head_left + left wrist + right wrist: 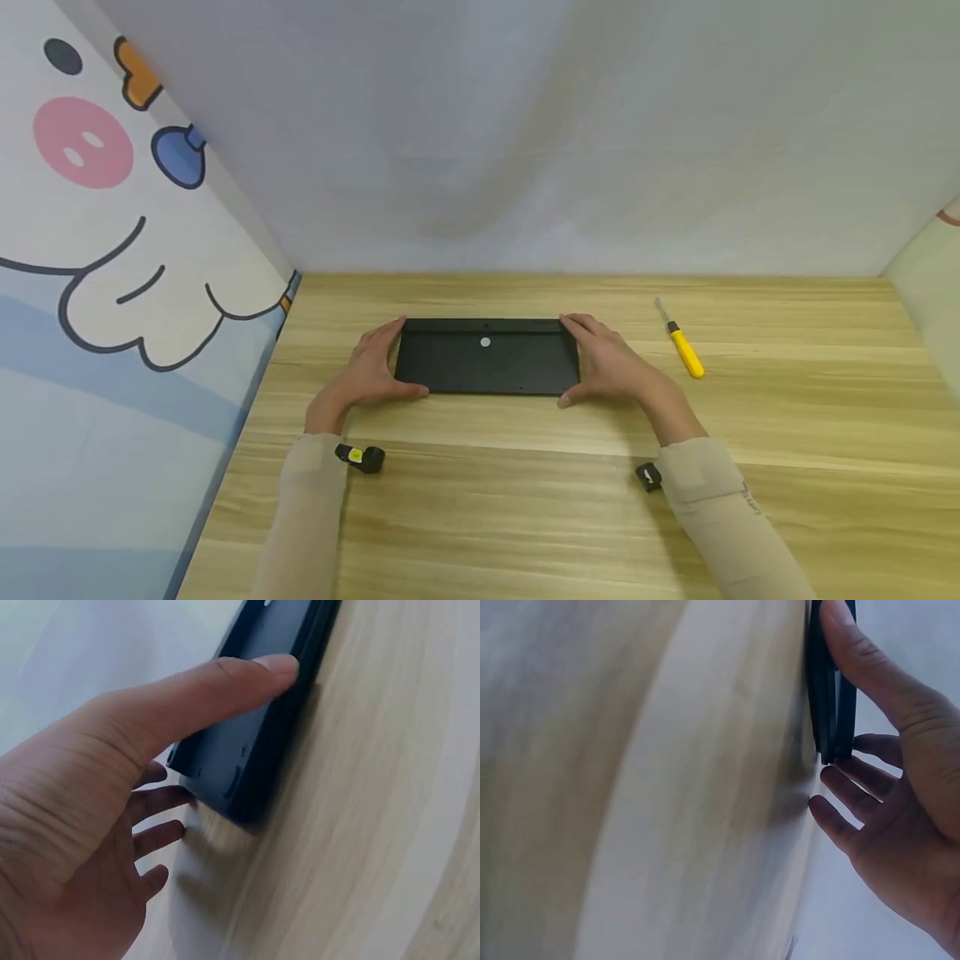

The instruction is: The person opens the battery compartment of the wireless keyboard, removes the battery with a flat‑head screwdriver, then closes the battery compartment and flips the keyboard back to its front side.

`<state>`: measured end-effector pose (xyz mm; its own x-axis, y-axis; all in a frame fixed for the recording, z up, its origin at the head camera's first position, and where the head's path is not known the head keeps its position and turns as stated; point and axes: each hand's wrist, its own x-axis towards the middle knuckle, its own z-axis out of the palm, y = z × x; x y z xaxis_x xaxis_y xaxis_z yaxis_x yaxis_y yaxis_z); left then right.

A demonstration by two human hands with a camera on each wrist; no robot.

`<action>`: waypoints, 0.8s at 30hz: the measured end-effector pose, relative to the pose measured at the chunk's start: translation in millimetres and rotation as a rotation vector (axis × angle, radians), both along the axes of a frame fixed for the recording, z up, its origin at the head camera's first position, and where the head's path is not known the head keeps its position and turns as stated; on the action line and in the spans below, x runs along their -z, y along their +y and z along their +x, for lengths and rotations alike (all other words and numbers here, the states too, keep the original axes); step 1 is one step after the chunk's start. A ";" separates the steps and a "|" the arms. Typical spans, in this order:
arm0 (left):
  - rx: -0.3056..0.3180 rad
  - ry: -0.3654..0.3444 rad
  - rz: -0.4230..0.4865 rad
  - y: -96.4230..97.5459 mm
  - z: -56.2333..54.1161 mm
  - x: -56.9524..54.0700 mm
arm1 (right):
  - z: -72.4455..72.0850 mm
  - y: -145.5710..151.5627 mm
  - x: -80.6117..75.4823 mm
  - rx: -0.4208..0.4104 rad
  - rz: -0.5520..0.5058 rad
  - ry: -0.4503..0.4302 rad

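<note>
A black keyboard [487, 367] lies underside up on the wooden table, with a small round white sticker near its back ridge. At its left end my left hand [372, 367] holds it, thumb along the front edge and forefinger at the back corner. My right hand [603, 362] grips the opposite end the same way. In the left wrist view the thumb of the left hand [112, 772] lies over the keyboard [247, 727], with the other fingers spread by its end. The right wrist view shows the right hand [907, 780] with its thumb on the keyboard's edge [831, 697].
A screwdriver [684, 346] with a yellow handle lies on the table [510, 517] to the right of the right hand. A pale wall [562, 150] stands behind the table, and a cartoon-printed panel [150, 333] borders its left side.
</note>
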<state>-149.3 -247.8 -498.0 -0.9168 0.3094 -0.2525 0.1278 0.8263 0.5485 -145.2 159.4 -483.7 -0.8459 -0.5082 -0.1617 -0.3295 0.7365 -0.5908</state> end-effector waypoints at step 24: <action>0.020 0.222 0.085 60.8 -15.7 -2.3 | -17.6 -16.2 -3.3 0.120 -0.056 0.175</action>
